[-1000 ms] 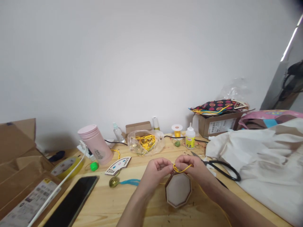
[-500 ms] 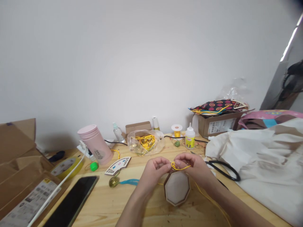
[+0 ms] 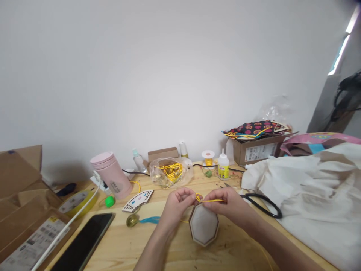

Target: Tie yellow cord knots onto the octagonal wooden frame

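An octagonal piece (image 3: pixel 204 224) with a pale face and brown rim hangs under my fingers, just above the wooden table. At its top edge a yellow cord (image 3: pixel 198 197) forms a small loop. My left hand (image 3: pixel 180 203) pinches the cord on the loop's left side. Thumb and forefinger of my right hand (image 3: pixel 222 201) close on the strand that runs off to the right. A thin length of the same cord trails below each hand. Left of my left hand lie a fan-shaped piece (image 3: pixel 138 200) and a brass-coloured bell (image 3: pixel 132 220) with a blue ribbon (image 3: pixel 150 219).
Scissors (image 3: pixel 262 205) lie by my right forearm, beside white cloth (image 3: pixel 307 195). Behind my hands stand a glue bottle (image 3: pixel 223 165), a cord spool (image 3: pixel 208 158) and a plastic bag (image 3: pixel 172 172) of yellow cord. On the left are a phone (image 3: pixel 84 241), a pink tumbler (image 3: pixel 113 177) and a carton (image 3: pixel 25 226).
My right thumb and fingers have shifted away from the loop along the strand, which is now straighter. The loop stands up more clearly. The view has turned slightly right.
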Motion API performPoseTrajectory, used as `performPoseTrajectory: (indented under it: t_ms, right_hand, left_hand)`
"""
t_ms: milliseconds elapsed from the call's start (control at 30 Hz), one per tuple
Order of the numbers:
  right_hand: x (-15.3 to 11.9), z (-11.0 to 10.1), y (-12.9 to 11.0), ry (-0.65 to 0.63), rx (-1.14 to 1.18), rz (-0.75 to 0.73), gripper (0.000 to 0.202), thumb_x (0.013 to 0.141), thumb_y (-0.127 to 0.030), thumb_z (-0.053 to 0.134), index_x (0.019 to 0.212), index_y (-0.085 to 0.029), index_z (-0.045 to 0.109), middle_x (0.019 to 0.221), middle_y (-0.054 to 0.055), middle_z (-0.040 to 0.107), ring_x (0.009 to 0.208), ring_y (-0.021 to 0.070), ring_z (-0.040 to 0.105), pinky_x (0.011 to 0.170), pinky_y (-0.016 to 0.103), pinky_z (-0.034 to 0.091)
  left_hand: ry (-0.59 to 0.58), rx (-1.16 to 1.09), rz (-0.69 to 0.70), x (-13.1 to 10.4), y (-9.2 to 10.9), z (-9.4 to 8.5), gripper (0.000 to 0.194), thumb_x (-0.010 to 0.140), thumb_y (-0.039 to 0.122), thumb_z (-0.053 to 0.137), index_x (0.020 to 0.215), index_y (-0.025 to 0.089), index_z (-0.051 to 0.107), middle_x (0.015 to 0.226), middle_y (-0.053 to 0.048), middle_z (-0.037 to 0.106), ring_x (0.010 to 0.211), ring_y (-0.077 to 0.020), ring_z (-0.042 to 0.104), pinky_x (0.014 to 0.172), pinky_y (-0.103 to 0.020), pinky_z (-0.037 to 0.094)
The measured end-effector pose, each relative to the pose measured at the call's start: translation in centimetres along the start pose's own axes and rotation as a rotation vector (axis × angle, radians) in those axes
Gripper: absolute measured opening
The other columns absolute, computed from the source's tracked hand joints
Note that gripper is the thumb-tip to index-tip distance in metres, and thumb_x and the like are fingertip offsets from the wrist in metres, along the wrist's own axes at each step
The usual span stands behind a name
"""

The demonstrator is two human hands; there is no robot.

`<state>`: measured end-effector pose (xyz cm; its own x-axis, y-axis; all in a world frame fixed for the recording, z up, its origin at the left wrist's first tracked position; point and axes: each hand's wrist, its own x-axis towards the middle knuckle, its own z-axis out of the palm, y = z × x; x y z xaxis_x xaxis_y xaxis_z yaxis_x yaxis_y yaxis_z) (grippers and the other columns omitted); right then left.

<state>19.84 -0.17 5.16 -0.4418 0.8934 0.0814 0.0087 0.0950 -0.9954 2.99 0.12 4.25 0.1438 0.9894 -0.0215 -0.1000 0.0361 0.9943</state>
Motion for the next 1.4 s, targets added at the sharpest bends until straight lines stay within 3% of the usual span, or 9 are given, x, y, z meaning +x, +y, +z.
performPoseTrajectory:
  t_ms: [167, 300, 467, 567, 700, 867, 1100, 1400]
  right_hand:
    - [0.1, -0.3, -0.2, 0.12, 0.038, -0.058, 0.025, 0.069, -0.04, 0.053, 0.065, -0.017, 0.064, 0.042, -0.005, 0.04, 0.041, 0.0093, 0.036, 0.042, 0.02, 0.028]
    - [0.4, -0.1, 0.0, 0.227, 0.052, -0.082, 0.028, 0.07, -0.041, 0.049, 0.066, -0.016, 0.062, 0.038, -0.007, 0.03, 0.036, 0.0079, 0.028, 0.036, 0.019, 0.022]
    - [0.8, 0.4, 0.5, 0.222, 0.126, -0.042, 0.022, 0.069, -0.033, 0.046, 0.065, -0.014, 0.057, 0.044, -0.006, 0.039, 0.035, 0.0066, 0.028, 0.036, 0.019, 0.022]
    - [1.1, 0.6, 1.0, 0.23, 0.113, -0.017, 0.014, 0.063, -0.025, 0.05, 0.061, -0.013, 0.057, 0.048, -0.003, 0.048, 0.043, 0.0089, 0.04, 0.042, 0.019, 0.03]
    - [1.5, 0.8, 1.7, 0.255, 0.086, 0.033, 0.022, 0.057, -0.021, 0.055, 0.076, -0.011, 0.061, 0.058, 0.001, 0.057, 0.054, 0.0134, 0.049, 0.048, 0.021, 0.037]
    - [1.8, 1.6, 2.6, 0.183, 0.12, 0.026, 0.026, 0.06, -0.032, 0.059, 0.074, -0.011, 0.065, 0.061, 0.004, 0.061, 0.054, 0.0144, 0.052, 0.045, 0.021, 0.037]
    - [2.5, 2.6, 4.4, 0.176, 0.074, 0.027, 0.018, 0.063, -0.024, 0.054, 0.069, -0.012, 0.066, 0.058, 0.003, 0.06, 0.05, 0.0133, 0.049, 0.044, 0.02, 0.034]
    - [1.1, 1.3, 3.1, 0.25, -0.298, -0.27, 0.014, 0.073, -0.012, 0.048, 0.067, -0.018, 0.059, 0.068, 0.0, 0.051, 0.064, 0.0129, 0.049, 0.055, 0.021, 0.035]
  left_hand:
    - [0.008, 0.003, 0.004, 0.1, -0.2, -0.1, 0.015, 0.063, 0.025, 0.065, 0.063, 0.012, 0.059, 0.057, -0.001, 0.061, 0.054, -0.0094, 0.052, 0.055, -0.018, 0.036]
    - [0.01, -0.025, -0.015, 0.0, -0.3, -0.1, 0.013, 0.065, 0.024, 0.063, 0.063, 0.012, 0.058, 0.058, -0.001, 0.06, 0.054, -0.0087, 0.051, 0.054, -0.017, 0.035]
    - [-0.009, -0.115, -0.041, -0.1, -0.5, 0.0, 0.012, 0.064, 0.021, 0.064, 0.063, 0.011, 0.058, 0.062, -0.003, 0.061, 0.058, -0.0098, 0.052, 0.057, -0.018, 0.036]
    - [-0.011, -0.155, -0.042, 0.0, -0.6, 0.0, 0.011, 0.064, 0.02, 0.064, 0.062, 0.011, 0.058, 0.059, -0.002, 0.06, 0.055, -0.009, 0.051, 0.055, -0.017, 0.036]
    - [-0.005, -0.161, -0.031, 0.1, -0.8, -0.3, 0.01, 0.064, 0.018, 0.065, 0.062, 0.011, 0.058, 0.056, -0.001, 0.059, 0.053, -0.008, 0.05, 0.053, -0.017, 0.035]
    - [-0.027, -0.183, -0.051, 0.1, -1.1, -0.6, 0.012, 0.062, 0.02, 0.066, 0.062, 0.012, 0.058, 0.06, -0.003, 0.062, 0.058, -0.0114, 0.053, 0.059, -0.02, 0.037]
    - [-0.038, -0.145, -0.087, -0.1, -1.7, -0.7, 0.011, 0.064, 0.018, 0.065, 0.063, 0.011, 0.057, 0.057, -0.002, 0.06, 0.054, -0.0096, 0.051, 0.053, -0.018, 0.033]
    - [-0.032, -0.089, -0.076, -0.4, -2.0, -0.6, 0.01, 0.065, 0.018, 0.064, 0.064, 0.01, 0.057, 0.059, -0.003, 0.061, 0.056, -0.0097, 0.051, 0.055, -0.019, 0.033]
